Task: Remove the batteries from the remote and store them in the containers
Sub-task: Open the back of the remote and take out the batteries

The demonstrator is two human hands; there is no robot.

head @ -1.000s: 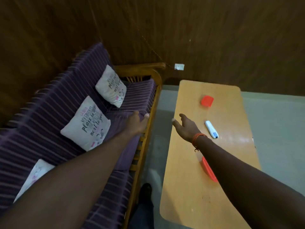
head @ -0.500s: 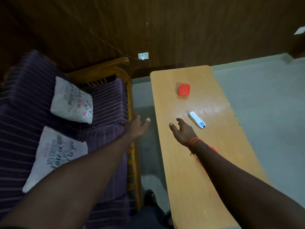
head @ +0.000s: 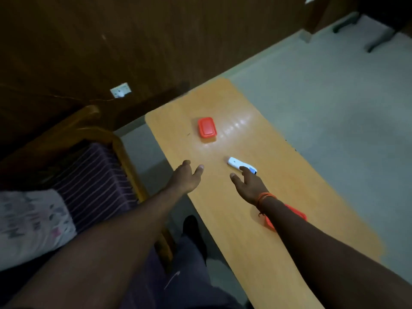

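Head view, looking down along both outstretched forearms. Long wooden table [head: 234, 219] running from about 11 o'clock to 5 o'clock across the frame, top lit by a glare patch near the far end. White remote [head: 236, 163] with a blue tip, lying flat on the tabletop just past centre, long axis pointing roughly 10 to 4 o'clock. Right hand [head: 248, 186] at 6 o'clock of the remote, palm down, fingers spread wide and holding nothing; one fingertip overlapping the blue end of the remote, actual contact not resolvable. Orange thread band [head: 264, 198] around the right wrist. Left hand [head: 186, 179] at 9 o'clock of the remote, over the near-left table edge, likewise spread open and empty, thumb extended toward the remote. Closed red container [head: 207, 127] resting on the table at 11 o'clock of the remote, well apart from both hands. Second red container [head: 296, 214] at 5 o'clock of the remote, largely hidden beneath the right forearm, only its edge visible. Batteries not visible. Striped purple sofa [head: 95, 175] with wooden frame at 9 o'clock of the table; printed white cushion [head: 31, 221] lying on it at lower left. White wall socket [head: 120, 90] on the dark panelled wall at 11 o'clock. Grey floor [head: 334, 108] to the right of the table.
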